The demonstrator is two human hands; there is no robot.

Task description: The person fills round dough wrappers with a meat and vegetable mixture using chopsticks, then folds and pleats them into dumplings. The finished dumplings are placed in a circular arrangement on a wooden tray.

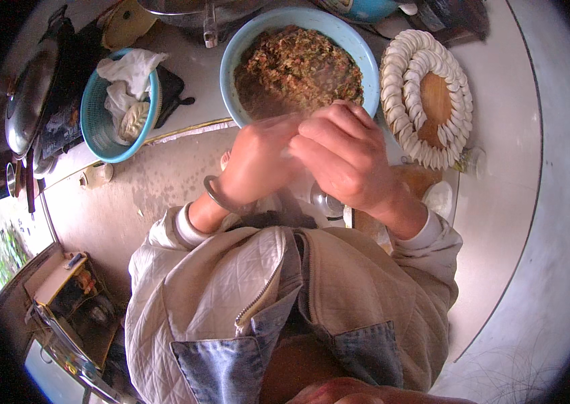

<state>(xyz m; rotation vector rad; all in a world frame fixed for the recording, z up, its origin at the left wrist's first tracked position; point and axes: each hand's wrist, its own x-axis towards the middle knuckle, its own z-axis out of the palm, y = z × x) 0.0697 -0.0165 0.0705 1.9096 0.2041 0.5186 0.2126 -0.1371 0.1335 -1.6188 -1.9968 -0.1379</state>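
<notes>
My left hand [264, 154], blurred and with a bangle at its wrist, meets my right hand [348, 154] in front of my chest. The fingers of both are bent together around a small pale piece of dough [286, 152], mostly hidden by them. Just beyond my knuckles stands a light-blue basin [231, 76] of chopped filling [300, 68], its near rim partly covered by my hands. To the right, crescent dumplings [397, 106] lie overlapped in rings on a round wooden board [435, 103].
A teal plastic basket [97, 126] at left holds a crumpled white bag [131, 76] and a pleated pale item. Metal pans [209, 10] stand at the back, and a domed lid [32, 103] at far left. Below my right wrist are a wooden board [418, 178] and a whitish bowl [439, 199].
</notes>
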